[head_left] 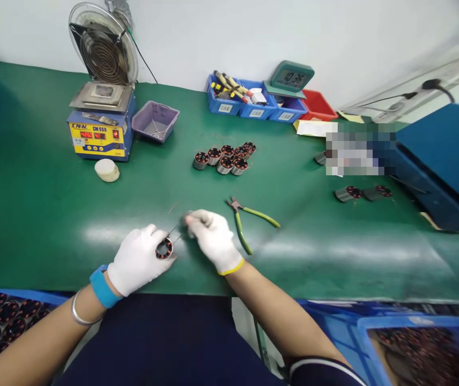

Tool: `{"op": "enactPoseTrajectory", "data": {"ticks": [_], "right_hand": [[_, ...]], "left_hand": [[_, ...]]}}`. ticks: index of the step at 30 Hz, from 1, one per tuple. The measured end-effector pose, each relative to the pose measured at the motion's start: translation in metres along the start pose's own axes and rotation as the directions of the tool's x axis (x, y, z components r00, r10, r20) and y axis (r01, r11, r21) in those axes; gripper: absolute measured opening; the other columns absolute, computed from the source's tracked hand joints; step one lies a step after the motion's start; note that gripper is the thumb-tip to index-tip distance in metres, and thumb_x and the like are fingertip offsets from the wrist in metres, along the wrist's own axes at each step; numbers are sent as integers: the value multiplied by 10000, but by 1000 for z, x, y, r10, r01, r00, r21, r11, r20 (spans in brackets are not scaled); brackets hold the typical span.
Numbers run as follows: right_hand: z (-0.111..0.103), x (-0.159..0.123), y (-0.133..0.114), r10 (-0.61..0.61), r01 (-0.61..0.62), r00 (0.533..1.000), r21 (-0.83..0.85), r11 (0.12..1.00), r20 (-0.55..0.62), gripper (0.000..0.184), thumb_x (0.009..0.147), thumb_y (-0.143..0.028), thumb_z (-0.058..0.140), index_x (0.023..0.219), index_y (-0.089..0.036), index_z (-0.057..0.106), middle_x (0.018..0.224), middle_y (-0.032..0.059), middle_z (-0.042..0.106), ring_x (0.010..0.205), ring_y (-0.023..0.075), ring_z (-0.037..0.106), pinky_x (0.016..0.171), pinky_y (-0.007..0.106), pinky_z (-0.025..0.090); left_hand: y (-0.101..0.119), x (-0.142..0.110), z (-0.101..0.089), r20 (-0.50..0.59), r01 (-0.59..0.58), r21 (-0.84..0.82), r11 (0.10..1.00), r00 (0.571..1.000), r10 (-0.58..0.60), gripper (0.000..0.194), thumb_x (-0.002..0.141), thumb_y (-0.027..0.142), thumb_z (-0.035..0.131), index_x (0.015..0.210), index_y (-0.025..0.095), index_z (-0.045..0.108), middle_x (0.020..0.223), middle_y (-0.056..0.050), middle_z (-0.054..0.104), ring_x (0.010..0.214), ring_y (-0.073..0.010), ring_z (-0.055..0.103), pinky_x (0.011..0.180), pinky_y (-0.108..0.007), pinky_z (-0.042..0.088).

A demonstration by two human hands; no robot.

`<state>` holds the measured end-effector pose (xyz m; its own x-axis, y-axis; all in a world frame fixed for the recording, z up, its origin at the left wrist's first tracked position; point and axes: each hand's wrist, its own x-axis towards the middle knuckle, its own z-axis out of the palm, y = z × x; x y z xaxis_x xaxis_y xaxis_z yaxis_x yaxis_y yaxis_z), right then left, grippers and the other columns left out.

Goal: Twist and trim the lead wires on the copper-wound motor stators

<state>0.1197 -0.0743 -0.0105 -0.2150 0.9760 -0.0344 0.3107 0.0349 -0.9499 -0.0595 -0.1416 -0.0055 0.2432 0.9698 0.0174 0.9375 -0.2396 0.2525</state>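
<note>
Over the bench (302,262), the copper-wound stator (169,253) is clasped by the left hand's (139,260) fingers, its thin wires (173,230) directed rightward toward the right hand (213,238), whose blurred finger grip cannot be told.

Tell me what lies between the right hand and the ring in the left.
In the head view, two thin strands, probably wires, run from the ring in the left hand toward the right hand, green tabletop behind.
</note>
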Motion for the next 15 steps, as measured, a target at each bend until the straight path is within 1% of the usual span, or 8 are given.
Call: {"op": "enactPoseTrajectory", "data": {"ticks": [2,3,5,6,8,10,13,15], "right_hand": [[-31,-3,4,-68,55,973,-65,996,-221,258,822,-410,510,751,-191,626,760,43,664,770,200,634,809,360,499],[-48,-4,8,-169,127,945,-160,979,-279,268,833,-418,492,779,-193,627,841,69,674,898,226,639,882,382,476],[-83,-7,18,-310,180,924,-461,869,-224,342,770,-462,568,954,-182,635,1083,127,651,1134,291,561,1004,442,400],[-98,-9,24,-307,127,933,-626,769,-187,548,677,-503,656,1102,-161,605,1245,169,574,1235,345,478,1039,485,357],[-121,-13,38,-190,0,974,-838,546,-123,960,509,-546,756,1312,-105,469,1422,242,398,1330,434,330,1058,556,299],[-134,-19,49,-45,-32,998,-919,394,-54,1090,493,-556,759,1387,-67,373,1457,266,339,1347,441,295,1057,551,299],[-140,-29,49,69,12,997,-943,334,37,917,664,-529,662,1416,-110,347,1443,204,398,1304,369,384,997,462,387],[-139,-35,40,110,28,992,-954,300,64,736,778,-470,570,1416,-167,362,1394,156,466,1215,339,469,886,420,446]], "left_hand": [[1,1,-6,27,19,-9,1000,999,-19,234,765,412,612,849,193,618,806,-51,604,743,-228,584,678,-341,425],[2,2,-9,27,36,-24,999,999,-36,269,745,419,631,884,189,620,847,-60,622,783,-241,591,697,-348,432],[7,4,-13,18,71,-51,996,997,-70,407,716,455,662,1007,174,614,941,-80,646,854,-263,600,735,-359,445],[10,5,-14,12,88,-57,994,996,-88,449,725,464,657,1059,169,604,968,-85,652,873,-267,604,750,-363,448],[15,8,-11,18,111,-54,992,994,-110,363,793,442,599,1040,175,619,923,-75,662,848,-257,613,744,-359,445],[17,12,-7,30,114,-59,992,993,-112,232,856,379,532,928,190,645,835,-58,662,799,-236,615,718,-344,436],[13,20,-3,28,56,-94,994,998,-53,204,879,330,509,870,192,659,816,-56,670,805,-224,620,735,-333,437],[9,26,-4,36,29,-110,994,999,-25,200,875,318,514,882,190,667,835,-61,680,827,-225,624,760,-337,444]]}}
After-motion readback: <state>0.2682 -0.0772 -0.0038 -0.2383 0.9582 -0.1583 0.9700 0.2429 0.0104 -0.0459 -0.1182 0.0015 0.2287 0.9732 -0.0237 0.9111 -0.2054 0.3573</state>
